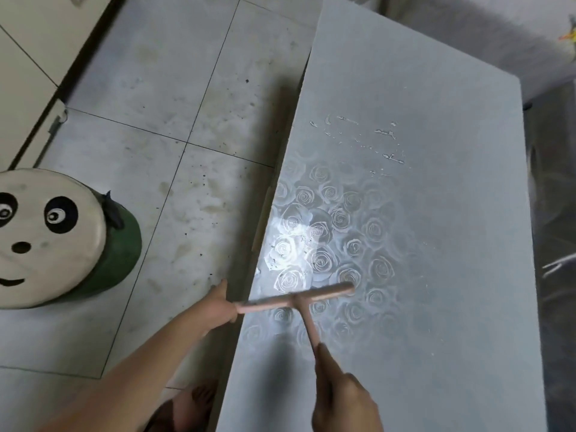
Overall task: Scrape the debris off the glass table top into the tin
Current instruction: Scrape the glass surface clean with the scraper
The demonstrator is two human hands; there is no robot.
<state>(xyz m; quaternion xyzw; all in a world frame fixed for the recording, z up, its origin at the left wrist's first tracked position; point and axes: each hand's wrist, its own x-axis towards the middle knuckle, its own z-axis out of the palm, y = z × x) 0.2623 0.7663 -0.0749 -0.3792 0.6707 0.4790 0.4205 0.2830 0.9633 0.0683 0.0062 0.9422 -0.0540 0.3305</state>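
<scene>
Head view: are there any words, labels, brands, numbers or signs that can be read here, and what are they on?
None can be read.
Glass table top: only a rose pattern, no lettering.
Stool: a painted panda face, no words.
Scraper: plain wood, no mark visible.
Yellow object at the top right edge: too blurred to tell.

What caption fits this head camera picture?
Left hand and right hand hold a T-shaped scraper on the glass table.
</scene>
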